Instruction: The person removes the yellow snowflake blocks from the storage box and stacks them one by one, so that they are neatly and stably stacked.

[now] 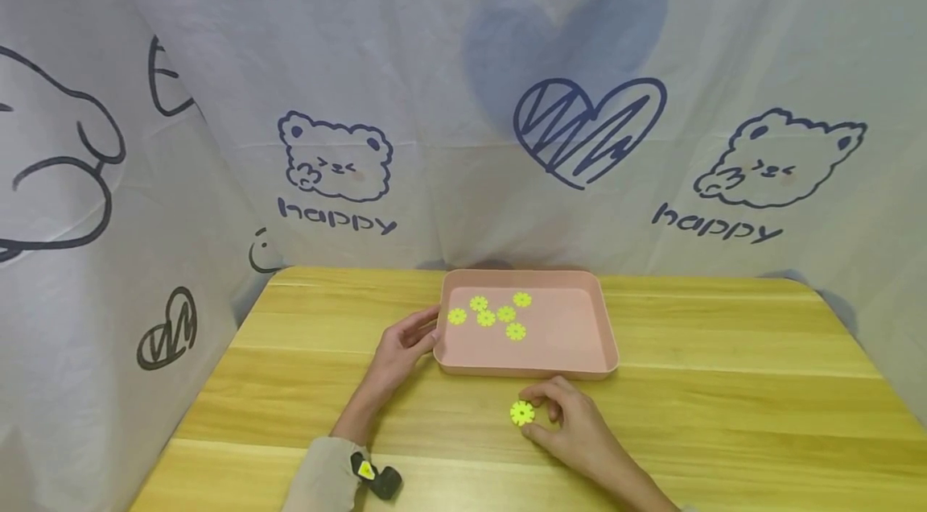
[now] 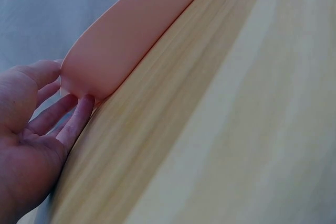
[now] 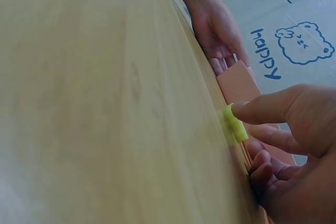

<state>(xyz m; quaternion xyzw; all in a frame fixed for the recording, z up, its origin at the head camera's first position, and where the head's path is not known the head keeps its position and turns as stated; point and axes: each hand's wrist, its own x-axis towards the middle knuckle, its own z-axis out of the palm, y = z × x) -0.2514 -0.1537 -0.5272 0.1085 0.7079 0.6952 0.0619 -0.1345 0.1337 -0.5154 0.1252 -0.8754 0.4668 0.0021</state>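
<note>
Between the thumb and index finger of my right hand (image 1: pixel 575 430) is a yellow notched plastic disc (image 1: pixel 516 414), pinched by its edge in front of the tray. In the right wrist view the same disc (image 3: pixel 236 124) appears nearly edge-on; whether it touches the table cannot be told. A shallow pink tray (image 1: pixel 561 335) lies behind it, with several similar yellow discs (image 1: pixel 516 332) spread over its left half. My left hand (image 1: pixel 397 349) rests against the tray's left end. Its extended fingers (image 2: pixel 84 111) touch the outer wall, as the left wrist view shows.
The wood-grain table (image 1: pixel 724 383) extends to both sides of the tray and in front. A pale printed cloth (image 1: pixel 449 109) hangs close behind the tray and along the left side. A black band with a small device (image 1: pixel 380 480) is on the left wrist.
</note>
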